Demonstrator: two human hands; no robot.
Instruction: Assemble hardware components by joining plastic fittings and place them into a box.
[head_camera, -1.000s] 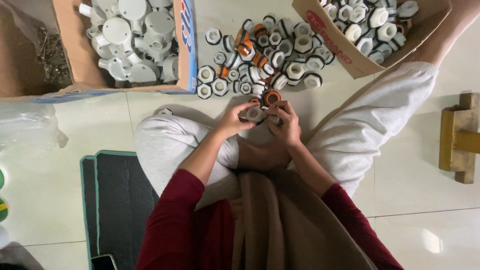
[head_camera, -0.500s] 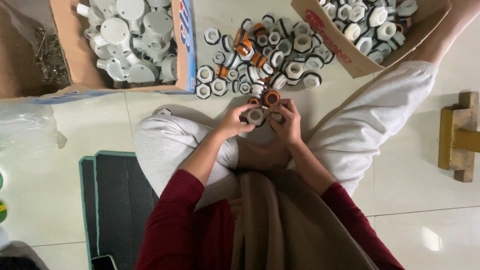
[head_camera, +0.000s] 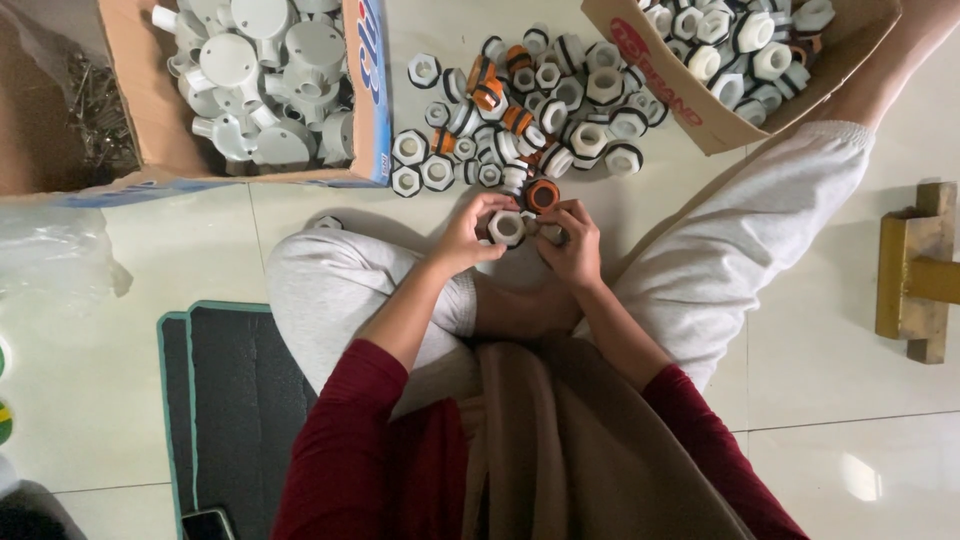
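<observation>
I sit cross-legged on a tiled floor. My left hand (head_camera: 468, 232) pinches a white ring-shaped plastic fitting (head_camera: 506, 228) at its left side. My right hand (head_camera: 574, 240) meets it from the right, fingers closed on the same fitting and a small part I cannot make out. An orange-and-black fitting (head_camera: 541, 194) lies on the floor just beyond my fingertips. A loose pile of white, black and orange fittings (head_camera: 530, 110) spreads on the floor in front of my hands.
A cardboard box of white round conduit boxes (head_camera: 262, 75) stands at the far left. Another cardboard box of white nuts (head_camera: 745, 50) sits far right. A wooden stand (head_camera: 920, 270) is to my right, a dark mat (head_camera: 225, 400) to my left.
Both hands stayed together over my lap; the white fitting turned slightly between my fingers, and the orange-and-black piece now sits apart beyond them.
</observation>
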